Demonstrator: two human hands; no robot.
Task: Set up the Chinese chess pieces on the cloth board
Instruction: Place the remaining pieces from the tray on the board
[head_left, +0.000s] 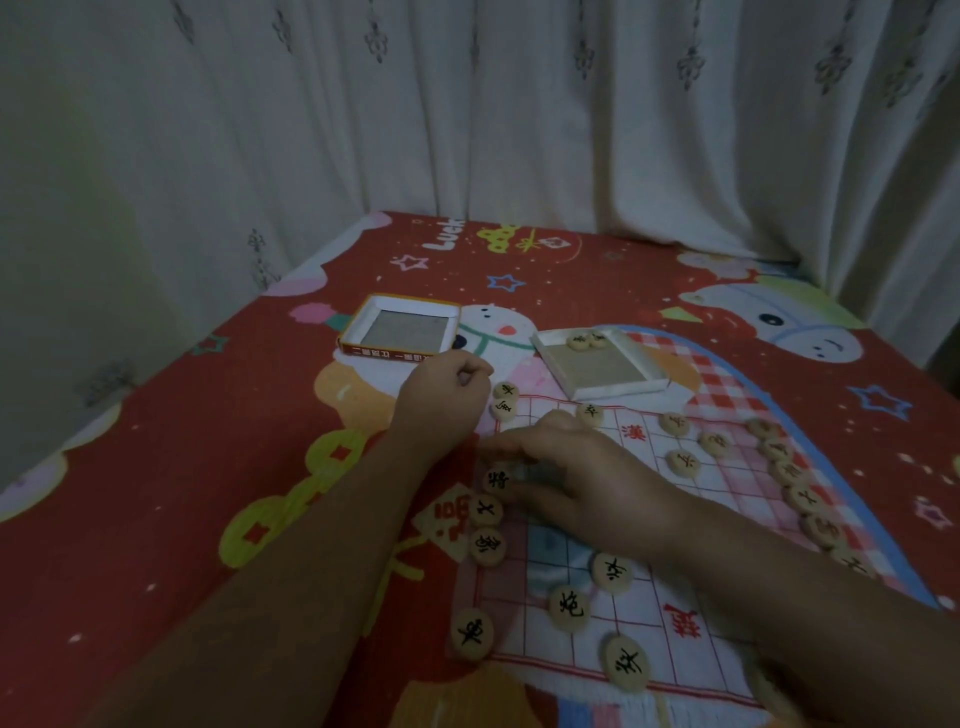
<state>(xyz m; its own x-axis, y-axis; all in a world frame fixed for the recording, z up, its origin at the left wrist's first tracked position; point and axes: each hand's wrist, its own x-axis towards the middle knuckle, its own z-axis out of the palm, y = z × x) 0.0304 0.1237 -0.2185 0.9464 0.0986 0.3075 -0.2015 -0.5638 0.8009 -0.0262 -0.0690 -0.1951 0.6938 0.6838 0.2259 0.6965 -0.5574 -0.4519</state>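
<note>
Pale curtains hang behind the red cartoon-print blanket (197, 467) I am working over, with the cloth board (649, 519) spread across its right half. My right hand (566, 467) reaches leftward over the board's left edge, fingertips (511, 457) bunched down around a wooden piece (496, 479) in the left column; I see them touching its top, though blur there keeps me from telling whether they truly pinch it. My left hand (447, 392) is curled into a loose fist just beside the board's far-left corner, and I cannot tell whether anything sits inside it. More pieces line the left edge, such as the one nearest me (471, 634), and another row runs down the right edge (802, 496), partly cut off by my right forearm. Behind the board lie an empty box lid (402, 332) and a white tray (597, 371) with two or three pieces (587, 340) at its far side.
</note>
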